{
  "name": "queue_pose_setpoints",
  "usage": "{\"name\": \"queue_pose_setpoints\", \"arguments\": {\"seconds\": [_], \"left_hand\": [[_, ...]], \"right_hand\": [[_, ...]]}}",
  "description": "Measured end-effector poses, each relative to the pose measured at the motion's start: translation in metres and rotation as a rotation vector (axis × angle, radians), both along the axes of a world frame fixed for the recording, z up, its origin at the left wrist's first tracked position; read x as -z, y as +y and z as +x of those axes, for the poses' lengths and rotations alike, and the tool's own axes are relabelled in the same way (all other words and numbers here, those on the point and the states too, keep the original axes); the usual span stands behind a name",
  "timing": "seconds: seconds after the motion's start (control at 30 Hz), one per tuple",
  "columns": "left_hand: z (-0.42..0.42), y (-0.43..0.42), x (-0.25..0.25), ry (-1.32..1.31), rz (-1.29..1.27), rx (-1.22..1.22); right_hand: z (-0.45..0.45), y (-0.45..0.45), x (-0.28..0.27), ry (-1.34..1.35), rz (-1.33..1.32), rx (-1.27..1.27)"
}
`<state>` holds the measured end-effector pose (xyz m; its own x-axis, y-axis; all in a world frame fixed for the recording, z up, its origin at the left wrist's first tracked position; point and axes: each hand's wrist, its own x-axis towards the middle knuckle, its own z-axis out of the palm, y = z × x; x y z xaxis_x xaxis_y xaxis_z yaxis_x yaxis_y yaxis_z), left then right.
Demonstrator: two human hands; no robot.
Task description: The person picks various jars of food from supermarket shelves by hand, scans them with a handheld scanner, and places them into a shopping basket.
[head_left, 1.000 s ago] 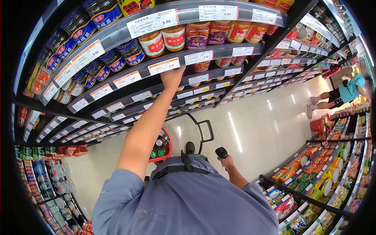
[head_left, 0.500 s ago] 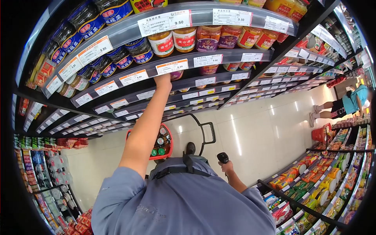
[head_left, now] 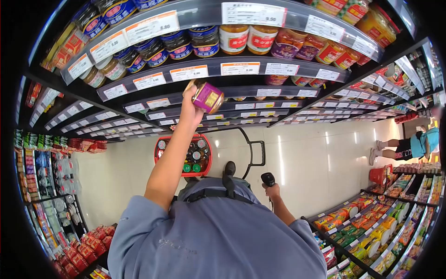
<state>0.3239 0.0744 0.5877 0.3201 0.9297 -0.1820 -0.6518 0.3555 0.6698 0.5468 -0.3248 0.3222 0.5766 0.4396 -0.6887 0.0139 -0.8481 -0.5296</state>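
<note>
The left hand [head_left: 192, 109] has its fingers clamped on a purple-labelled jar [head_left: 209, 97], which is tilted and held out in front of the tagged shelf edge [head_left: 208, 83]; whether the jar touches that edge I cannot tell. Jars in red-and-white labels [head_left: 233, 39] stand behind the lip above it. The left forearm crosses over a red basket [head_left: 210, 158] filled with jars, hiding part of its rim. Beside the basket, a black handle frame [head_left: 263, 153] juts into the aisle. The right hand [head_left: 272, 190], fingers wrapped around a black scanner [head_left: 268, 178], hangs over open floor [head_left: 309, 162], well apart from the shelf. That bare floor widens rightward, bounded by the packet display [head_left: 367, 223] and, farther off, another person [head_left: 420, 145].
</note>
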Motion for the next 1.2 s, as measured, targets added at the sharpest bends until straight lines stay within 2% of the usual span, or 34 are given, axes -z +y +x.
{"name": "queue_pose_setpoints", "arguments": {"seconds": [0.1, 0.17, 0.3, 0.37, 0.43, 0.5, 0.53, 0.6, 0.63, 0.67, 0.7, 0.73, 0.83, 0.87, 0.9, 0.97, 1.03, 1.1, 1.17, 1.2], "left_hand": [[-0.029, -0.023, 0.016, -0.16, 0.145, 0.149], [-0.058, -0.035, 0.026, -0.198, 0.12, 0.347], [-0.113, -0.058, 0.029, -0.352, 0.093, 0.521], [-0.139, -0.065, 0.036, -0.376, 0.055, 0.588], [-0.162, -0.068, 0.039, -0.384, 0.069, 0.669], [-0.19, -0.069, 0.041, -0.301, 0.113, 0.734], [-0.201, -0.072, 0.037, -0.237, 0.15, 0.719], [-0.223, -0.069, 0.036, -0.191, 0.229, 0.759], [-0.233, -0.07, 0.039, -0.183, 0.25, 0.777], [-0.243, -0.071, 0.043, -0.191, 0.235, 0.78], [-0.253, -0.073, 0.047, -0.181, 0.252, 0.772], [-0.264, -0.072, 0.051, -0.168, 0.274, 0.763], [-0.293, -0.07, 0.066, -0.072, 0.301, 0.722], [-0.301, -0.068, 0.071, -0.061, 0.293, 0.703], [-0.31, -0.064, 0.076, -0.028, 0.315, 0.68], [-0.325, -0.057, 0.082, 0.048, 0.305, 0.627], [-0.341, -0.048, 0.092, 0.141, 0.316, 0.632], [-0.35, -0.043, 0.11, 0.344, 0.373, 0.502], [-0.356, -0.035, 0.127, 0.33, 0.314, 0.527], [-0.357, -0.033, 0.14, 0.473, 0.337, 0.486]], "right_hand": [[-0.011, 0.013, -0.012, -0.001, 0.04, 0.009], [-0.021, 0.025, -0.025, -0.042, 0.079, -0.051], [-0.052, 0.049, -0.057, -0.133, 0.222, -0.151], [-0.079, 0.07, -0.088, -0.17, 0.428, -0.235], [-0.116, 0.101, -0.161, 0.042, 0.31, -0.249], [-0.15, 0.116, -0.202, 0.222, 0.36, -0.303], [-0.168, 0.122, -0.221, 0.223, 0.348, -0.292], [-0.208, 0.133, -0.25, 0.372, 0.671, -0.423], [-0.224, 0.14, -0.258, 0.371, 0.656, -0.415], [-0.24, 0.147, -0.264, 0.365, 0.669, -0.556], [-0.252, 0.151, -0.264, 0.36, 0.679, -0.698], [-0.257, 0.15, -0.256, 0.442, 0.528, -0.792], [-0.293, 0.152, -0.233, 0.349, 0.578, -0.794], [-0.305, 0.153, -0.224, 0.28, 0.702, -0.762], [-0.313, 0.151, -0.218, 0.283, 0.692, -0.751], [-0.327, 0.146, -0.208, 0.352, 0.4, -0.441], [-0.341, 0.146, -0.199, 0.344, 0.428, -0.346], [-0.347, 0.14, -0.18, 0.34, 0.402, -0.188], [-0.35, 0.133, -0.166, 0.353, 0.393, -0.167], [-0.351, 0.131, -0.163, 0.322, 0.332, -0.217]]}}
